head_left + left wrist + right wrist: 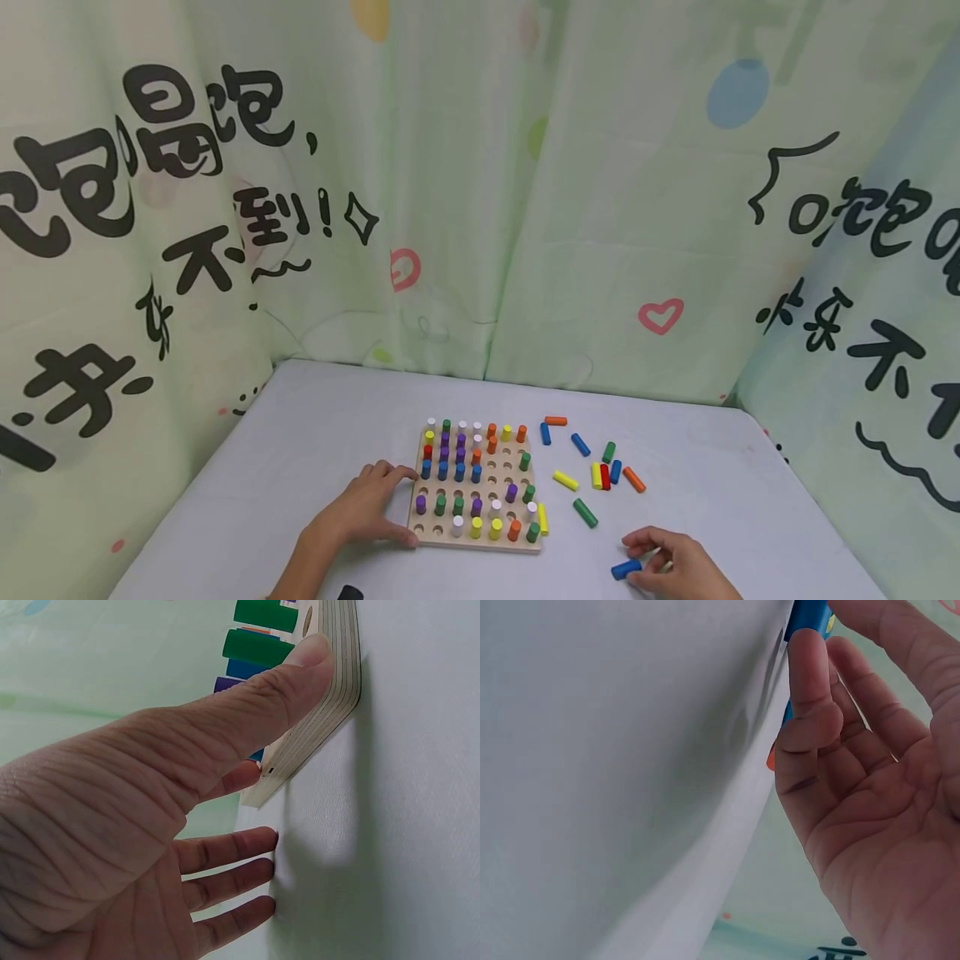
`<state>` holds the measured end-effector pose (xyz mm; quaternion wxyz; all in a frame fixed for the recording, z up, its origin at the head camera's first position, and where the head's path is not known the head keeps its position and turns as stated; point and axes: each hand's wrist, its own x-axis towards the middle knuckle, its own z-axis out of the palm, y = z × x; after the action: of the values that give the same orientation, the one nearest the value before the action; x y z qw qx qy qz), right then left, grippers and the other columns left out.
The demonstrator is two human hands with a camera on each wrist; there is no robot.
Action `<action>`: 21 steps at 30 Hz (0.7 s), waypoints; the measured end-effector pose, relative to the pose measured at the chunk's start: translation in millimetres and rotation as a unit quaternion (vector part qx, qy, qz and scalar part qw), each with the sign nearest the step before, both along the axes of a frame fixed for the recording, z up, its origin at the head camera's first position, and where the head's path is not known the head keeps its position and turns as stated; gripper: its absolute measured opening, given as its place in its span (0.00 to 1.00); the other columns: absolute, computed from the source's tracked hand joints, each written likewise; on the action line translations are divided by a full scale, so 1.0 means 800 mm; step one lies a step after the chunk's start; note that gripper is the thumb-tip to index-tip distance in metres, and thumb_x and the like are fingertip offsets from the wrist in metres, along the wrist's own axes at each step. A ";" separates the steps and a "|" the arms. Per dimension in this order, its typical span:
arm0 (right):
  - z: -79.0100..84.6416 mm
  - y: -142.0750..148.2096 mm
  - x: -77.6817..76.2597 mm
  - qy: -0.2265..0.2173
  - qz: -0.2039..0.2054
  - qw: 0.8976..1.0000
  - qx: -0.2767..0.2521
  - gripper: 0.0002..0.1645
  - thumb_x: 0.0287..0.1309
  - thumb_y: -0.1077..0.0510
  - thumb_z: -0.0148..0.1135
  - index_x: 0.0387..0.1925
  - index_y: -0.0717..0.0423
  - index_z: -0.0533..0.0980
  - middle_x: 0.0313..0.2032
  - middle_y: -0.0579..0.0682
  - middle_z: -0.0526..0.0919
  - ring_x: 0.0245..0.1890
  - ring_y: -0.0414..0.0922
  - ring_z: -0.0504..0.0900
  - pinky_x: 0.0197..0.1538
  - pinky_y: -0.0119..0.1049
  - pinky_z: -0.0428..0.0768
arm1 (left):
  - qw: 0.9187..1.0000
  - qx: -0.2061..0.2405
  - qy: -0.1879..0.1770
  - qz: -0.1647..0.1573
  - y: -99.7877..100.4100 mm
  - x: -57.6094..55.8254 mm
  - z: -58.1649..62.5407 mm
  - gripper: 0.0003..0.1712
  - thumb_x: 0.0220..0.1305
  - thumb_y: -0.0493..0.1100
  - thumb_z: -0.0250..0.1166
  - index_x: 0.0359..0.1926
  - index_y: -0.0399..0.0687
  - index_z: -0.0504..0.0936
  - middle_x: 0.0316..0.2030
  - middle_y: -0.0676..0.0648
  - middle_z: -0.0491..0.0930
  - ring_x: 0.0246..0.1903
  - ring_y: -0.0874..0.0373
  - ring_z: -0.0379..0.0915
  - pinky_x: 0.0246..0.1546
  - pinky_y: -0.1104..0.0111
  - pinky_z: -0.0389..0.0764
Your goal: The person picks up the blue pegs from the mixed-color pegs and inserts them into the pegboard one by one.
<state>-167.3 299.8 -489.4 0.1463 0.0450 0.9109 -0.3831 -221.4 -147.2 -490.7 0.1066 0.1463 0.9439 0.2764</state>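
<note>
Blue peg (625,570) in fingers (808,664) below curtain's (615,208) "快乐" (827,317)

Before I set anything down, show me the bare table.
Bare: the white table between the left hand and left curtain; also right of the rightmost loose orange peg. Crowded: right of the pegboard, where loose pegs lie scattered.

Board (500,472): was smooth wood, its edge layered like plywood.
Pegs (585,513): looked smooth, with a faint sheen.
Surface (337,417): looked matt and finely grained.
Curtain (585,208): was folded, matt cloth.
</note>
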 end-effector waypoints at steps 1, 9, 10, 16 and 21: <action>0.000 0.001 -0.001 0.000 0.007 1.000 -0.003 0.25 0.52 0.63 0.77 0.51 0.66 0.79 0.38 0.48 0.83 0.32 0.45 0.75 0.36 0.33 0.79 | 1.000 0.000 0.000 0.000 0.000 0.000 0.000 0.49 0.38 0.62 0.85 0.62 0.52 0.77 0.54 0.42 0.75 0.56 0.43 0.69 0.62 0.43 0.72; -0.001 0.006 -0.005 -0.002 0.039 0.999 -0.015 0.21 0.55 0.66 0.74 0.50 0.66 0.80 0.36 0.47 0.83 0.33 0.45 0.76 0.39 0.35 0.81 | 1.000 0.000 0.002 -0.001 -0.001 0.000 -0.001 0.49 0.39 0.62 0.85 0.62 0.52 0.77 0.54 0.42 0.75 0.56 0.43 0.69 0.62 0.43 0.72; -0.001 0.007 -0.006 -0.002 0.042 0.999 -0.015 0.20 0.55 0.66 0.74 0.50 0.66 0.80 0.36 0.47 0.83 0.33 0.45 0.76 0.39 0.35 0.81 | 1.000 0.000 0.002 -0.001 -0.001 0.000 -0.001 0.49 0.39 0.62 0.85 0.62 0.52 0.77 0.54 0.42 0.75 0.56 0.43 0.69 0.62 0.43 0.72; -0.003 0.005 -0.008 0.007 0.042 0.999 -0.006 0.19 0.54 0.66 0.75 0.48 0.65 0.81 0.34 0.46 0.82 0.33 0.45 0.76 0.37 0.34 0.80 | 1.000 0.001 0.001 -0.001 -0.001 -0.002 -0.003 0.49 0.39 0.63 0.85 0.62 0.52 0.77 0.54 0.42 0.74 0.57 0.43 0.69 0.62 0.43 0.72; -0.006 0.001 -0.009 0.012 0.025 1.000 -0.001 0.18 0.53 0.67 0.75 0.47 0.65 0.81 0.33 0.46 0.83 0.33 0.45 0.76 0.37 0.32 0.79 | 1.000 -0.001 0.001 0.001 -0.001 -0.001 -0.001 0.49 0.39 0.62 0.85 0.62 0.52 0.77 0.54 0.43 0.74 0.57 0.42 0.68 0.62 0.43 0.72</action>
<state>-174.3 300.3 -494.5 0.1450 0.0172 0.9132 -0.3804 -222.3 -148.1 -491.6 0.1056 0.1454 0.9444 0.2753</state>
